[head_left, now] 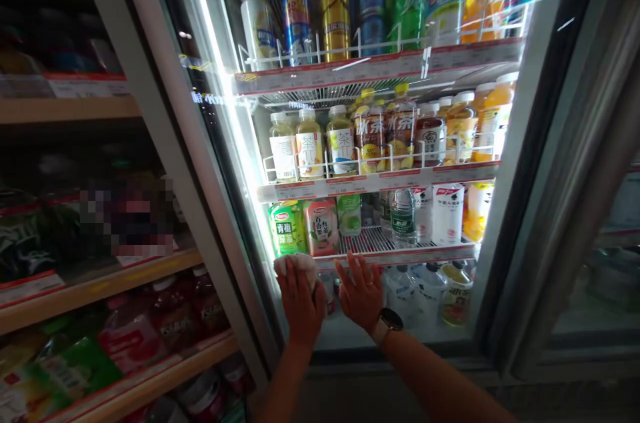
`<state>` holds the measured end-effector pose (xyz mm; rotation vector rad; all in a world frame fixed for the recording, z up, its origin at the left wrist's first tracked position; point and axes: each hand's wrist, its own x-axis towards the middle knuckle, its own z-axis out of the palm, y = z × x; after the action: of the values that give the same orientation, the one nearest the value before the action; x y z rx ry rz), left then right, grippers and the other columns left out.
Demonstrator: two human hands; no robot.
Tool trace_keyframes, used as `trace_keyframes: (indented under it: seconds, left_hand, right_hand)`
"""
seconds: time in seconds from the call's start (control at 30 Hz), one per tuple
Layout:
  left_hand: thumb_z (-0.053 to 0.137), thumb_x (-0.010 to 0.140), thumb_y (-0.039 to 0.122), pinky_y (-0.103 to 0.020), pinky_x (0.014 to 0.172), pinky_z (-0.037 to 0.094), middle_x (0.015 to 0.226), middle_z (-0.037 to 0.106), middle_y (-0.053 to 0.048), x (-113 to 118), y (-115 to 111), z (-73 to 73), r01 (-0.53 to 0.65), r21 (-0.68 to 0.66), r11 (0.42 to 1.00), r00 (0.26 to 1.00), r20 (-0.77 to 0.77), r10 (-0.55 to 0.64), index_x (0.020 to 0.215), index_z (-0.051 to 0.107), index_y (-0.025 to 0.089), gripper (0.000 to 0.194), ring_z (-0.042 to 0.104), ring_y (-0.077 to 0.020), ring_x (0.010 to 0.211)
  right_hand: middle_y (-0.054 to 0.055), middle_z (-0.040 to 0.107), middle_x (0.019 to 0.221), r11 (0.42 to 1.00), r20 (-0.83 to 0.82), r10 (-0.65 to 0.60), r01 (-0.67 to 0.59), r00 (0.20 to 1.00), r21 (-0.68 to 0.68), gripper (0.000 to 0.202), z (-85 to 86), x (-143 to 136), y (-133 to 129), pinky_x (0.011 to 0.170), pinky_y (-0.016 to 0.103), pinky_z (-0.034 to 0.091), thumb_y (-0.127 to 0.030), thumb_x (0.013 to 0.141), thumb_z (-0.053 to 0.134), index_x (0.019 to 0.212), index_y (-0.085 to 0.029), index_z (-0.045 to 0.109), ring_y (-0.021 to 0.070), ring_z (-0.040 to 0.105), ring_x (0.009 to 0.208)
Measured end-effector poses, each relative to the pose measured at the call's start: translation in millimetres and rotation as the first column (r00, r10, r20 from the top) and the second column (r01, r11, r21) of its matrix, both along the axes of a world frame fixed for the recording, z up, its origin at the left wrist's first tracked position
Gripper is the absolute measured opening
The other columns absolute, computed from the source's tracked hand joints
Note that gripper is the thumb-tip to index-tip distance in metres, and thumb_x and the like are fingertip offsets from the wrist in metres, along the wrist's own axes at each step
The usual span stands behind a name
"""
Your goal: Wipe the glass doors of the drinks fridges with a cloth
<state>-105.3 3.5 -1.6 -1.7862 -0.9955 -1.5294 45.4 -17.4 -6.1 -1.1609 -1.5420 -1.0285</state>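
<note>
Scanning left to right from my remote feed: wooden shelves at 9 o'clock. White cloth near 7, against the glass door. Left hand at half past 6, fingers laid over it; I can't tell any grip underneath. Right hand near 5, fingers spread, watch on wrist. Tea bottle near 4.

Left hand over a white cloth at the glass door. Right hand just beside it, fingers spread, watch on. Bottles, cartons, cans on lit shelves behind.
</note>
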Motion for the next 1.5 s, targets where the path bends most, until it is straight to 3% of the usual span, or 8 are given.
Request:
trace_keyframes:
  seconds: [0.2, 0.4, 0.7, 0.8, 1.0, 1.13, 1.33, 1.5]
  left_hand:
    - [0.050, 0.093, 0.019, -0.050, 0.116, 0.032, 0.159, 0.019, -0.012, 8, -16, -30.7, -0.048, -0.027, 0.998, 0.965, -0.258, 0.040, 0.153, 0.017, 0.015, 0.069, 0.015, -0.0326, 0.147]
    - [0.045, 0.092, 0.014, -0.046, 0.118, 0.029, 0.157, 0.025, -0.011, -22, -18, -27.7, -0.134, -0.036, 0.990, 0.916, -0.385, 0.110, 0.153, 0.019, 0.016, 0.066, 0.016, -0.0281, 0.147]
    - [0.049, 0.095, 0.024, -0.049, 0.120, 0.022, 0.161, 0.014, -0.015, -22, -8, 23.6, -0.025, -0.085, 0.996, 0.999, 0.034, 0.028, 0.154, 0.013, 0.018, 0.070, 0.015, -0.0276, 0.148]
    - [0.053, 0.093, 0.029, -0.049, 0.120, 0.023, 0.161, 0.017, -0.014, -1, -9, 18.2, 0.046, -0.082, 0.996, 0.994, 0.105, -0.037, 0.154, 0.016, 0.018, 0.072, 0.016, -0.0282, 0.148]
    - [0.044, 0.094, 0.014, -0.043, 0.121, 0.021, 0.158, 0.026, -0.011, 31, -9, -12.8, 0.075, 0.033, 0.997, 0.991, -0.112, -0.071, 0.153, 0.021, 0.016, 0.063, 0.013, -0.0243, 0.148]
    - [0.045, 0.094, 0.015, -0.040, 0.122, 0.014, 0.154, 0.034, -0.012, 4, -4, -0.9, 0.006, 0.041, 0.999, 0.981, -0.194, 0.002, 0.152, 0.024, 0.018, 0.062, 0.016, -0.0214, 0.148]
    - [0.043, 0.097, 0.023, -0.051, 0.121, 0.014, 0.159, 0.021, -0.017, -62, 7, 21.9, -0.121, -0.082, 0.989, 0.983, 0.128, 0.131, 0.154, 0.012, 0.018, 0.065, 0.014, -0.0257, 0.149]
    - [0.038, 0.097, 0.023, -0.054, 0.121, 0.016, 0.161, 0.016, -0.018, -50, 10, 5.4, -0.031, -0.126, 0.992, 0.977, 0.205, 0.056, 0.154, 0.014, 0.016, 0.062, 0.012, -0.0279, 0.149]
  right_hand:
    - [0.008, 0.039, 0.154, 0.999, 0.009, 0.039, -0.039, 0.999, 0.000, 0.067, 0.0, 3, -1, 0.119, 0.045, 0.017, -0.028, 0.089, 0.045, 0.153, -0.026, 0.025, 0.0264, 0.027, 0.146]
    - [0.007, 0.039, 0.154, 0.999, -0.008, 0.038, -0.038, 0.999, 0.015, 0.068, 1.9, 1, -3, 0.120, 0.044, 0.017, -0.023, 0.089, 0.045, 0.153, -0.027, 0.024, 0.0246, 0.027, 0.146]
    - [0.007, 0.042, 0.152, 1.000, -0.002, 0.029, -0.029, 1.000, 0.008, 0.068, 1.0, 0, -1, 0.120, 0.045, 0.015, -0.023, 0.088, 0.048, 0.152, -0.026, 0.027, 0.0240, 0.025, 0.147]
    - [0.007, 0.044, 0.150, 1.000, -0.003, 0.021, -0.021, 1.000, 0.023, 0.065, -0.1, -1, 1, 0.120, 0.045, 0.016, -0.023, 0.088, 0.049, 0.151, -0.026, 0.032, 0.0239, 0.025, 0.147]
    - [0.009, 0.040, 0.153, 0.996, -0.003, 0.051, -0.050, 0.999, 0.071, 0.052, -5.3, 0, 6, 0.119, 0.046, 0.018, -0.025, 0.090, 0.044, 0.142, -0.024, 0.047, 0.0254, 0.026, 0.147]
    - [0.008, 0.040, 0.153, 0.999, 0.011, 0.036, -0.036, 0.999, 0.030, 0.060, -1.9, 2, 2, 0.120, 0.045, 0.017, -0.023, 0.088, 0.047, 0.147, -0.024, 0.039, 0.0245, 0.023, 0.147]
    - [0.007, 0.039, 0.154, 1.000, 0.001, 0.008, -0.008, 1.000, 0.016, 0.070, 0.9, 0, -2, 0.120, 0.045, 0.018, -0.023, 0.087, 0.048, 0.153, -0.026, 0.025, 0.0246, 0.025, 0.147]
    - [0.008, 0.039, 0.153, 1.000, -0.005, 0.009, -0.009, 1.000, -0.003, 0.068, -2.1, 0, 0, 0.118, 0.046, 0.019, -0.025, 0.089, 0.047, 0.153, -0.027, 0.025, 0.0255, 0.030, 0.145]
